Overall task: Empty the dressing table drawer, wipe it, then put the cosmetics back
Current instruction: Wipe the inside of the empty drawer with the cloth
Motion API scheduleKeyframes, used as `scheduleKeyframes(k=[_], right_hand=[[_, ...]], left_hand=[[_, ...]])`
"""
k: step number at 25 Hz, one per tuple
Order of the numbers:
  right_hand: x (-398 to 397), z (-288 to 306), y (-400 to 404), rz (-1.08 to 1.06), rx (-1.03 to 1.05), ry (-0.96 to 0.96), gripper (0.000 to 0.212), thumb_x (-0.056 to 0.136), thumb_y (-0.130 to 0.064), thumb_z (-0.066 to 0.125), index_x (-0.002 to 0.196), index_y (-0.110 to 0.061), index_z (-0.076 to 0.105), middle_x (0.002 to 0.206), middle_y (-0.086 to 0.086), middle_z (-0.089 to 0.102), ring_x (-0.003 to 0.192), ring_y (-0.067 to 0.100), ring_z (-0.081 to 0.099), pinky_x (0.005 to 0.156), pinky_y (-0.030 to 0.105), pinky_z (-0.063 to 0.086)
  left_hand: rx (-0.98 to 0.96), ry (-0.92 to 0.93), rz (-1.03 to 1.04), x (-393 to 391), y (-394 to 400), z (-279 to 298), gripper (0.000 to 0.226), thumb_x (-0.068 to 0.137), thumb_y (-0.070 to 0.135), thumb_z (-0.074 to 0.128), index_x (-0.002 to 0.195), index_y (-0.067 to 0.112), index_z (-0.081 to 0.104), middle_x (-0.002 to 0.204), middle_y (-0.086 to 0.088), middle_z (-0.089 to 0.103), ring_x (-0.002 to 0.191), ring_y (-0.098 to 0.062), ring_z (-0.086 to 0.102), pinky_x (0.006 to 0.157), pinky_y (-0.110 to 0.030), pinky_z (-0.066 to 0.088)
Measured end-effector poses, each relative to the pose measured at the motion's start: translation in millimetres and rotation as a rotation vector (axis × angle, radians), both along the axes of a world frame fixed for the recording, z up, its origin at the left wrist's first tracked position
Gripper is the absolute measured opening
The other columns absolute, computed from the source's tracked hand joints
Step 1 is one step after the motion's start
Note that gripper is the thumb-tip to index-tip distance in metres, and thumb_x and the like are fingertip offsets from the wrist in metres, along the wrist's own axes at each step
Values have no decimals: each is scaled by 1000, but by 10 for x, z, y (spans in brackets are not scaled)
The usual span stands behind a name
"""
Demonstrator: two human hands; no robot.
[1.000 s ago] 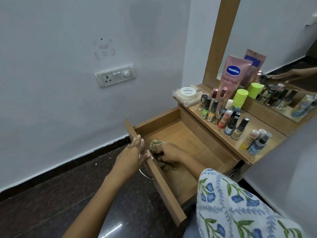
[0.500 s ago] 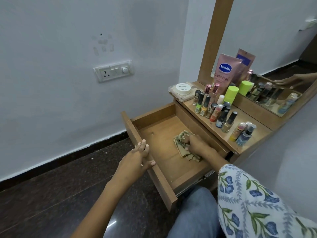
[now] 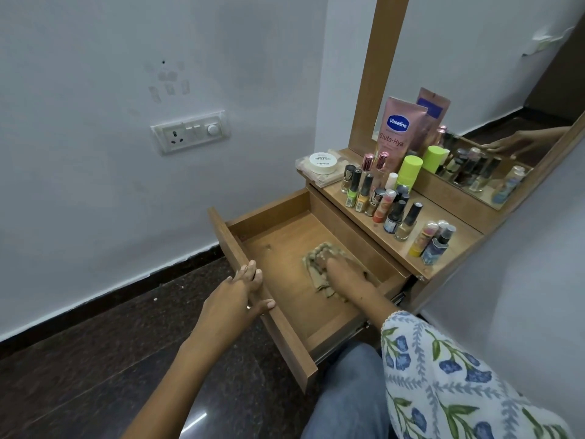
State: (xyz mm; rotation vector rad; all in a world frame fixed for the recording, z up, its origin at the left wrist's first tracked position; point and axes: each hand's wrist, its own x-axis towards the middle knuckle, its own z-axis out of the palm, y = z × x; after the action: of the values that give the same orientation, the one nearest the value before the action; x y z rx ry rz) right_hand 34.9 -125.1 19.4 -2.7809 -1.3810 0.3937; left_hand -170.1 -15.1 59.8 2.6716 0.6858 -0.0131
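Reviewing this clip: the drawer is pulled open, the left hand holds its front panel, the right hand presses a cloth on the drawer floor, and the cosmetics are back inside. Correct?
Not quite. The head view shows the cosmetics standing on the dressing table top, not inside; the drawer holds only the cloth under the right hand. The left hand does hold the front panel.

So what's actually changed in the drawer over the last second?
The right hand has slid the cloth from the drawer's front panel, next to the left hand, to the middle of the floor, toward the back. The left hand keeps its grip on the front panel of the drawer. The cosmetics stay on the tabletop.
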Motion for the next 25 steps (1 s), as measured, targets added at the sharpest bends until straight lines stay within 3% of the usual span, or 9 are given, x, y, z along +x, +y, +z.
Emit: scheduleKeyframes(k=[3, 5, 8, 12, 16, 19, 21, 23, 25], right_hand=[[8, -27, -53, -143, -124, -62, 56, 98, -24, 46, 146, -5, 25, 155, 15, 24, 141, 26, 28, 109, 36, 34], [-202, -21, -16, -230, -198, -4, 60, 97, -26, 49, 146, -1, 25, 153, 19, 26, 140, 29, 29, 108, 37, 36], [-413, -84, 15, -92, -188, 116, 50, 95, -18, 50, 142, -7, 36, 148, 14, 37, 135, 28, 37, 110, 37, 36], [-351, -185, 23, 130, -225, 203, 66, 96, -7, 39, 153, -24, 8, 161, 2, -9, 147, 29, -8, 120, 48, 9], [-133, -157, 183, 13, -195, 166, 67, 101, -24, 33, 152, -18, -10, 159, 5, -19, 145, 29, -20, 117, 49, -5], [73, -84, 190, -123, -269, -10, 61, 102, -38, 21, 153, -17, -7, 160, 8, -11, 148, 27, -4, 116, 53, -6], [12, -81, 156, -195, -364, -108, 61, 102, -44, 18, 153, -13, 3, 160, 12, 5, 147, 28, 14, 118, 51, 3], [-173, -59, 115, -213, -394, -171, 58, 102, -44, 21, 144, -6, 36, 146, 14, 42, 135, 27, 38, 112, 44, 22], [-304, 12, 37, -220, -356, -169, 49, 102, -42, 27, 120, -10, 59, 123, 9, 62, 113, 22, 55, 98, 38, 35]], left_hand=[[9, 24, -10, 15, -7, 6, 69, 93, 46, 47, 149, 15, 20, 159, 0, 3, 146, -13, 7, 117, -30, 13], [25, 54, -23, 32, 6, 16, 69, 94, 46, 45, 149, 14, 18, 159, -1, 1, 146, -15, 6, 116, -29, 14], [26, 86, -25, 38, 10, 25, 69, 94, 47, 44, 149, 15, 18, 159, -2, 1, 146, -17, 7, 116, -31, 17], [45, 94, -29, 44, 7, 56, 70, 94, 47, 45, 149, 14, 19, 159, -2, 2, 146, -16, 7, 117, -30, 14], [57, 91, -27, 34, -19, 82, 68, 95, 47, 43, 149, 14, 19, 159, -3, 3, 146, -16, 7, 117, -30, 12], [63, 97, -30, 26, -24, 90, 67, 95, 47, 42, 149, 15, 19, 159, -2, 2, 146, -15, 6, 117, -30, 12], [69, 98, -31, 27, -21, 90, 68, 94, 48, 42, 149, 15, 19, 159, -2, 2, 146, -15, 6, 117, -31, 12], [79, 113, -35, 31, -15, 94, 69, 94, 49, 42, 149, 15, 18, 159, -2, 2, 146, -14, 7, 117, -31, 11], [88, 132, -36, 45, -15, 97, 69, 94, 50, 41, 149, 15, 18, 159, -3, 2, 146, -15, 7, 117, -30, 11]])
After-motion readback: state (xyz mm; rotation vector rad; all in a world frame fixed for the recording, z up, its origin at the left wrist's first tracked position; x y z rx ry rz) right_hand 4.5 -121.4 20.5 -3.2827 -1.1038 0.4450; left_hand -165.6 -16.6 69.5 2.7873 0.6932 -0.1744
